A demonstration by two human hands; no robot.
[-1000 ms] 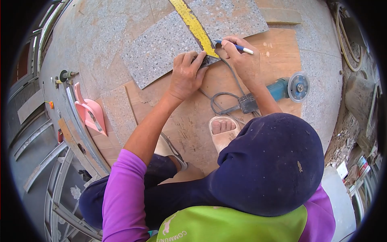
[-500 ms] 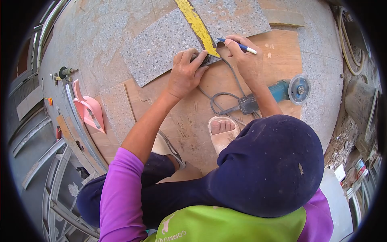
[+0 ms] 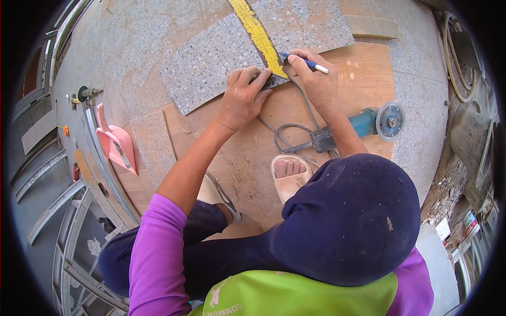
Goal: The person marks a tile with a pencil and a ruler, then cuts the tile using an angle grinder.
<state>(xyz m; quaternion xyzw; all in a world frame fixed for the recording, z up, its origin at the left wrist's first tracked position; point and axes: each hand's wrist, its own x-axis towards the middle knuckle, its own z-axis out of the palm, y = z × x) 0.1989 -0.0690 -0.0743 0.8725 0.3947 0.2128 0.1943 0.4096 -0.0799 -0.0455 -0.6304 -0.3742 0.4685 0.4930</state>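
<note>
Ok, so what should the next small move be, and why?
Probably draw the blue pen along the edge of the yellow straightedge. The right hand grips the pen with its tip beside that edge, the straightedge lies across the speckled slab, and the left hand is at its near end, seemingly steadying it.

Clothing: the upper garment (image 3: 311,297) was lime green on the body, with purple sleeves (image 3: 155,247); the left one ended near the elbow. A pale figure (image 3: 216,293) and lettering (image 3: 225,309), "COMMUN" legible, marked the green. Trousers (image 3: 342,221) were dark navy, speckled, with one larger whitish mark (image 3: 389,224). Footwear: beige sandals (image 3: 287,187), the right open-toed.
</note>
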